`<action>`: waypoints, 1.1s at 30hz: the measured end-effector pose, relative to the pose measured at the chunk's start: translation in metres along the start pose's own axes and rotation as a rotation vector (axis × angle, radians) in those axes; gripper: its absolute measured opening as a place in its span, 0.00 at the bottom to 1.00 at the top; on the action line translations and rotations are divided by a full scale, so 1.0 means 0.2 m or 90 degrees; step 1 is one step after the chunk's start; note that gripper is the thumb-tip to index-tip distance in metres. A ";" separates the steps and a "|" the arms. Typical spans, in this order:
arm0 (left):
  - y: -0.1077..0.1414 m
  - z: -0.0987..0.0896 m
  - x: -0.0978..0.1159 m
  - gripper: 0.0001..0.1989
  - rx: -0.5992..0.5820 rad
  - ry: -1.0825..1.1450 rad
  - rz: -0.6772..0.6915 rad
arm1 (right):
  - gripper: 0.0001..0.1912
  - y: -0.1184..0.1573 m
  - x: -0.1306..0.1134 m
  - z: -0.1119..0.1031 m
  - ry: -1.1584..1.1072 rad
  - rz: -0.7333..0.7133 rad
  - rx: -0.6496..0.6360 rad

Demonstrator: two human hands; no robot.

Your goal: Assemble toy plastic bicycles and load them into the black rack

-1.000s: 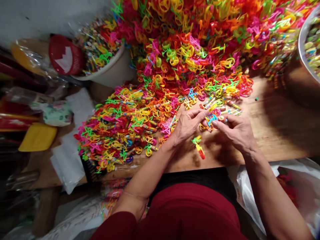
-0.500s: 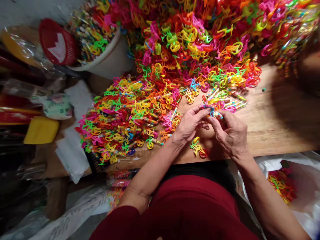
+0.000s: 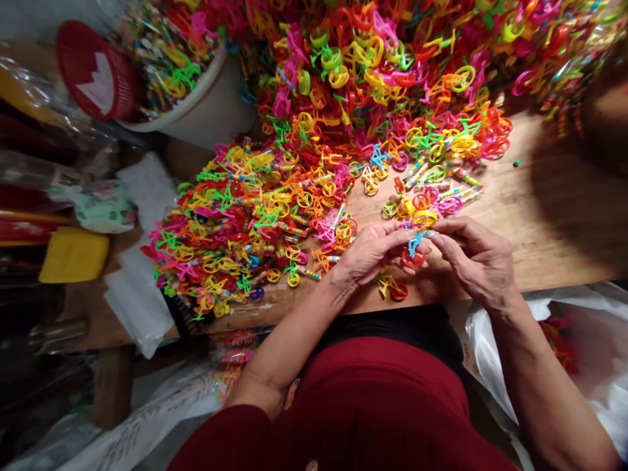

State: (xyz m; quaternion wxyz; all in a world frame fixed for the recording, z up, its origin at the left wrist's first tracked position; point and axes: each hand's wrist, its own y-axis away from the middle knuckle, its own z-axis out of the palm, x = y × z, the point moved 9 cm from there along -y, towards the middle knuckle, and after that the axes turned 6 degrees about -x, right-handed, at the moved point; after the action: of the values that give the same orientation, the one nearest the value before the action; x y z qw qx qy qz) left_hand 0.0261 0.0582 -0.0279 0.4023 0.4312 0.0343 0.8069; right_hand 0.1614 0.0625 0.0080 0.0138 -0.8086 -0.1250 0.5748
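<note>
My left hand (image 3: 370, 252) pinches a small plastic toy bicycle (image 3: 415, 244) with a blue frame and a red wheel. Thumb and fingertips of my right hand (image 3: 481, 258) are closed on a thin, shiny tube (image 3: 432, 233) beside the blue frame. Most of that tube is hidden by the fingers. Just beyond the fingertips lie a yellow wheel (image 3: 424, 218) and several slim tubes of coloured beads (image 3: 471, 195). A yellow toy bicycle (image 3: 387, 284) with a red wheel rests near the table edge, below my hands.
Toy bicycles form a heap (image 3: 255, 222) on the left of the wooden table (image 3: 554, 229) and a larger pile (image 3: 363, 72) behind. A white bucket (image 3: 210, 104) and a red basket (image 3: 101, 72) stand back left. A plastic bag (image 3: 598, 333) hangs at lower right.
Both hands have come slightly nearer to me, and the right has shifted to the right. The blue bicycle with its red wheel shows more clearly between them. The view has tilted a little.
</note>
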 end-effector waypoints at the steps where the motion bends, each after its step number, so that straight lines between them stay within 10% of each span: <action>1: 0.00 0.00 0.00 0.21 0.008 -0.011 0.002 | 0.07 0.00 0.00 0.00 0.011 -0.004 -0.002; 10: 0.00 -0.02 -0.02 0.26 0.153 -0.083 0.039 | 0.05 0.00 0.00 -0.04 -0.007 -0.013 -0.004; 19: -0.05 0.01 -0.05 0.23 0.065 -0.046 0.010 | 0.11 0.08 0.26 -0.02 -0.273 0.240 0.076; 33: -0.04 0.00 -0.04 0.30 0.136 -0.135 0.027 | 0.10 0.13 0.21 -0.06 -0.135 0.187 0.137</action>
State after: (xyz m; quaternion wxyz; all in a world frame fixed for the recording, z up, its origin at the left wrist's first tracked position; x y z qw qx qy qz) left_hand 0.0339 0.0585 -0.0352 0.3383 0.5550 0.0682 0.7569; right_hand 0.1909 0.0487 -0.0302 0.0032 -0.7467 0.0553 0.6629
